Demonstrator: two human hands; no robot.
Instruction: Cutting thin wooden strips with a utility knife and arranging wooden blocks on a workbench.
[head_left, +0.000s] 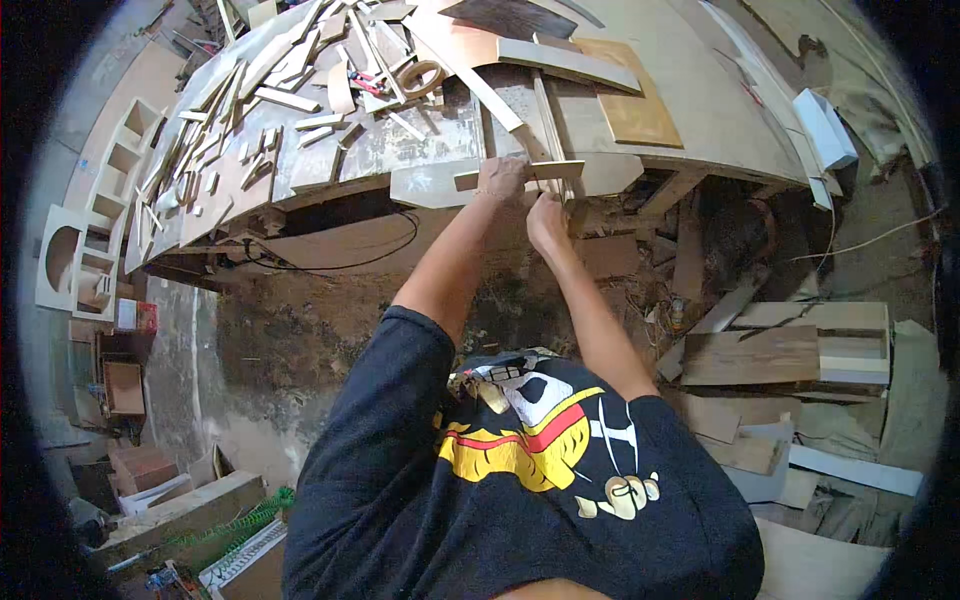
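At the table's near edge, my left hand (503, 178) is closed over a short flat wooden strip (559, 171) that lies crosswise. My right hand (546, 222) is just below and to the right, its fingers curled together; what they grip is hidden. A long narrow wooden strip (545, 115) runs from the tabletop toward the crosswise strip, and its near end comes close to my right hand. Beneath my hands, a pale board with cut corners (425, 186) juts from the edge.
Wood offcuts (290, 100), a tape roll (420, 78) and red-handled pliers (367, 82) lie on the worktable (440, 140). A yellowish panel (640, 110) rests at its right. A black cable (340, 268) hangs below. Boards (750, 357) and a shelf unit (95, 235) stand either side.
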